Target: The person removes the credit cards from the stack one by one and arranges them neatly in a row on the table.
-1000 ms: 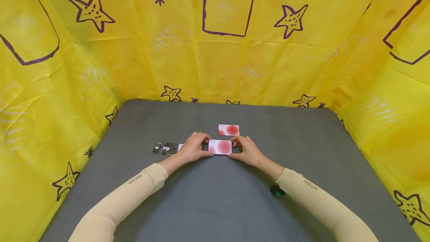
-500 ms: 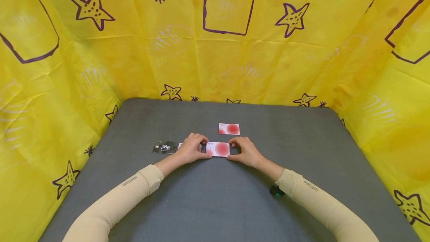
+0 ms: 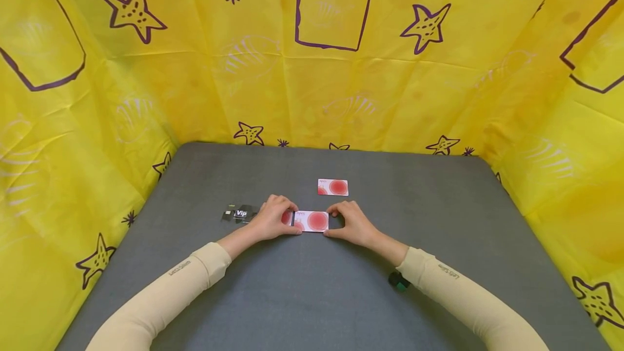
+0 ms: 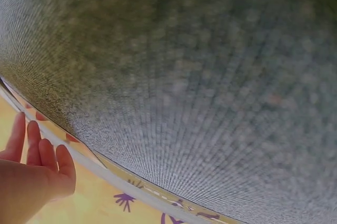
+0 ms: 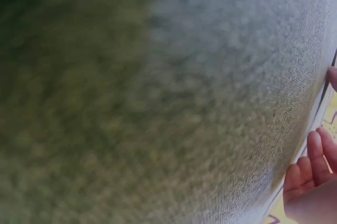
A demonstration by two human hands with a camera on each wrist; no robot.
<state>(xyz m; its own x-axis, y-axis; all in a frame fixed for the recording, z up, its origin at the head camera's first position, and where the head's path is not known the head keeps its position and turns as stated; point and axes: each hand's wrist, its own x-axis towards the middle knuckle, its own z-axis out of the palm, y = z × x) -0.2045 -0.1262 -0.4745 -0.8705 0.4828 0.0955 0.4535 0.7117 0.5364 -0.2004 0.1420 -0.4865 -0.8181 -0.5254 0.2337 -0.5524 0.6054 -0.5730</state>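
Note:
In the head view, a white card with red circles [image 3: 311, 221] lies level between my two hands, long side across. My left hand [image 3: 274, 218] pinches its left edge, thumb at the near corner and fingers at the far one. At the right edge my right hand [image 3: 352, 223] holds it the same way. A second red-and-white card [image 3: 287, 218] shows partly behind my left fingers. Left of that hand lies a black "Vip" card [image 3: 241, 214]. Both wrist views show mostly blurred tabletop, with the left hand [image 4: 39, 168] and right hand [image 5: 316, 174] at the edges.
Beyond the hands, another red-and-white card [image 3: 333, 187] lies flat on the grey table [image 3: 312, 297]. Yellow cloth walls [image 3: 312, 91] with starfish drawings stand around the back and sides. A dark device with a green patch [image 3: 399, 281] hangs under the right cuff.
Both hands have shifted the gripped card left and slightly nearer, next to the partly hidden card. The far card and the black card stay where they were.

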